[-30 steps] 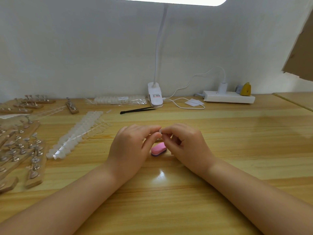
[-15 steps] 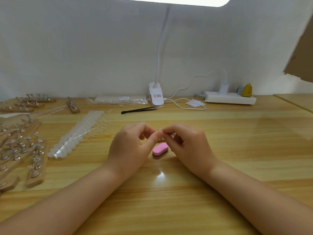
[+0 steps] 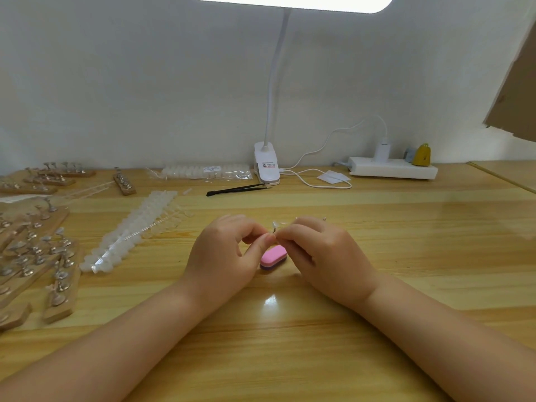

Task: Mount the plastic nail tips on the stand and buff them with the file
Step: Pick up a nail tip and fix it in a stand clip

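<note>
My left hand and my right hand meet fingertip to fingertip above the middle of the wooden table. Between the fingertips sits a small clear nail tip on a metal peg, with my left thumb and forefinger pinched at it. The fingers of my right hand curl around a stand that is almost fully hidden; only a metal peg end peeks out past the knuckles. A pink buffing file block lies on the table directly below the fingertips, touched by neither hand.
Strips of clear nail tips lie to the left, and several wooden stands with metal pegs beyond them. Black tweezers, a bagged pack of tips, the lamp clamp and a power strip line the back.
Both hands stay together over the pink file. The left fingers have arched up slightly and the nail tip now shows above the fingertips.
</note>
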### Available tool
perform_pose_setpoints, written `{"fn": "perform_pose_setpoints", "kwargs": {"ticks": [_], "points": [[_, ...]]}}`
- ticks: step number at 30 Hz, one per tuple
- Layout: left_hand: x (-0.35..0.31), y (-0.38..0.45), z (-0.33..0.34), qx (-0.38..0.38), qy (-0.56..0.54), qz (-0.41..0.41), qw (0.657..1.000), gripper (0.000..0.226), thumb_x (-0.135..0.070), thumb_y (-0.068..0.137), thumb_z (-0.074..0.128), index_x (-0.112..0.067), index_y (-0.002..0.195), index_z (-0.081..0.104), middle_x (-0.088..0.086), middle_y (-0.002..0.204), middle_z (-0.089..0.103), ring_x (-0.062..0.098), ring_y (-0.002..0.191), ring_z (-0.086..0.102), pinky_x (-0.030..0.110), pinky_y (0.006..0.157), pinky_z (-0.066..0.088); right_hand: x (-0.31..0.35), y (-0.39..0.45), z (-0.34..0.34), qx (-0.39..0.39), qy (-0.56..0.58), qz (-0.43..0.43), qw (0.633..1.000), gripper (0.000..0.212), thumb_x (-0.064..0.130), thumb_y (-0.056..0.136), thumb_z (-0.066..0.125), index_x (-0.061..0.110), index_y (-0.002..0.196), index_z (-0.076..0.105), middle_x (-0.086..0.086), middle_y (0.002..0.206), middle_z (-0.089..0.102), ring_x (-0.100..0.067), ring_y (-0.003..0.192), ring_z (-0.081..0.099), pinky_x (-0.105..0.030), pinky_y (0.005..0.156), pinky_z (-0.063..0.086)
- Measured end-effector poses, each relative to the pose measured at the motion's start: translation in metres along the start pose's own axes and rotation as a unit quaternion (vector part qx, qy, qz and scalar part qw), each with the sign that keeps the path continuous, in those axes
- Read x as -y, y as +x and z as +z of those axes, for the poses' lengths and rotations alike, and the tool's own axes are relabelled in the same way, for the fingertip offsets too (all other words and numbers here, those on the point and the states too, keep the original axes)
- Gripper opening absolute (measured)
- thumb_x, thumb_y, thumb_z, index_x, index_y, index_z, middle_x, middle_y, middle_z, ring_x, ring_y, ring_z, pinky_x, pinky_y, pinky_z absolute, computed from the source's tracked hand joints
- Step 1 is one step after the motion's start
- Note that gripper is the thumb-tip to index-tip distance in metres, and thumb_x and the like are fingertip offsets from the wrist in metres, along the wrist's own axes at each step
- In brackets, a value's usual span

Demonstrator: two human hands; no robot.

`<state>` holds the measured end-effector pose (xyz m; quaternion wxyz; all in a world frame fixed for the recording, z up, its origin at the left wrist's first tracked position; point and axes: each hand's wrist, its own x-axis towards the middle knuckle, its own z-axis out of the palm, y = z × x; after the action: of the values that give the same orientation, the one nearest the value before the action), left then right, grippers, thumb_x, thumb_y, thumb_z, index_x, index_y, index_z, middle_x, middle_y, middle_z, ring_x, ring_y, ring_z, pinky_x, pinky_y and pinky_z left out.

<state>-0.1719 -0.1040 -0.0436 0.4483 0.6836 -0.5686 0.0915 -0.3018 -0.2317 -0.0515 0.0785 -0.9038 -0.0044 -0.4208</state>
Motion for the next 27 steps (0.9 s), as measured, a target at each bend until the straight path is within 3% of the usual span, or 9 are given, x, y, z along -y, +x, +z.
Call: {"fn": "perform_pose_setpoints", "kwargs": {"ticks": [3, 6, 9, 13, 15, 18, 22, 27], "points": [[-0.002, 0.0, 0.0, -0.006, -0.024, -0.001, 1.0, 0.009, -0.019, 0.087, 0.069, -0.024, 0.08, 0.071, -0.013, 0.074, 0.066, 0.009, 0.075, 0.058, 0.03, 0.071, 0.046, 0.002, 0.002, 0.002, -0.02, 0.019, 0.035, 0.999, 0.005, -0.001, 0.085, 0.068, 0.001, 0.089, 0.07, -0.004, 0.077, 0.065, 0.0, 0.069, 0.046, -0.019, 0.06, 0.045], [-0.003, 0.0, 0.001, -0.008, -0.024, -0.014, 1.0, 0.017, -0.033, 0.092, 0.06, -0.022, 0.089, 0.073, -0.011, 0.084, 0.07, 0.011, 0.084, 0.062, 0.041, 0.079, 0.048, 0.003, 0.003, 0.004, -0.021, 0.036, 0.096, 0.995, 0.005, 0.003, 0.085, 0.068, 0.004, 0.09, 0.067, 0.003, 0.077, 0.063, 0.001, 0.066, 0.047, -0.011, 0.065, 0.04], [-0.002, 0.001, 0.001, -0.023, -0.015, -0.054, 0.998, 0.035, -0.041, 0.092, 0.044, -0.018, 0.095, 0.07, -0.01, 0.087, 0.068, 0.012, 0.086, 0.061, 0.043, 0.081, 0.048, 0.001, 0.004, 0.004, -0.042, 0.06, 0.186, 0.98, 0.003, 0.007, 0.086, 0.066, 0.009, 0.088, 0.066, 0.013, 0.069, 0.057, 0.001, 0.059, 0.052, -0.007, 0.061, 0.038], [0.004, 0.003, 0.001, -0.039, -0.013, -0.107, 0.993, 0.035, -0.04, 0.097, 0.04, -0.019, 0.094, 0.067, -0.007, 0.084, 0.066, 0.015, 0.085, 0.061, 0.045, 0.083, 0.048, -0.009, 0.004, 0.002, -0.012, 0.077, 0.3, 0.951, 0.002, 0.022, 0.088, 0.066, 0.021, 0.086, 0.067, 0.011, 0.071, 0.064, -0.005, 0.061, 0.059, -0.022, 0.059, 0.047], [0.007, 0.003, 0.002, -0.039, -0.011, -0.122, 0.992, 0.028, -0.035, 0.099, 0.043, -0.02, 0.094, 0.066, -0.008, 0.084, 0.066, 0.015, 0.086, 0.061, 0.045, 0.083, 0.048, -0.014, 0.004, 0.004, 0.021, 0.039, 0.326, 0.944, 0.004, 0.031, 0.087, 0.066, 0.031, 0.083, 0.068, 0.014, 0.067, 0.062, -0.003, 0.062, 0.056, -0.026, 0.057, 0.042], [0.007, 0.004, 0.004, -0.031, -0.006, -0.128, 0.991, 0.026, -0.035, 0.098, 0.043, -0.022, 0.096, 0.066, -0.01, 0.086, 0.066, 0.013, 0.086, 0.061, 0.045, 0.084, 0.048, -0.017, 0.005, 0.006, 0.062, -0.006, 0.348, 0.935, 0.011, 0.036, 0.088, 0.064, 0.032, 0.089, 0.074, 0.015, 0.06, 0.055, -0.007, 0.063, 0.052, -0.027, 0.056, 0.034], [0.006, 0.004, 0.004, -0.02, -0.002, -0.129, 0.991, 0.031, -0.039, 0.096, 0.04, -0.021, 0.098, 0.065, -0.01, 0.087, 0.065, 0.012, 0.087, 0.061, 0.045, 0.085, 0.048, -0.017, 0.008, 0.007, 0.1, -0.042, 0.35, 0.93, 0.021, 0.039, 0.091, 0.06, 0.03, 0.101, 0.075, 0.009, 0.086, 0.072, -0.015, 0.084, 0.062, -0.032, 0.068, 0.049], [0.007, 0.005, 0.005, -0.018, 0.004, -0.133, 0.991, 0.028, -0.035, 0.097, 0.042, -0.019, 0.098, 0.066, -0.009, 0.088, 0.066, 0.013, 0.087, 0.061, 0.045, 0.085, 0.047, -0.015, 0.008, 0.006, 0.103, -0.04, 0.346, 0.932, 0.02, 0.037, 0.092, 0.06, 0.027, 0.099, 0.076, 0.006, 0.088, 0.073, -0.016, 0.086, 0.062, -0.035, 0.073, 0.051]]}}
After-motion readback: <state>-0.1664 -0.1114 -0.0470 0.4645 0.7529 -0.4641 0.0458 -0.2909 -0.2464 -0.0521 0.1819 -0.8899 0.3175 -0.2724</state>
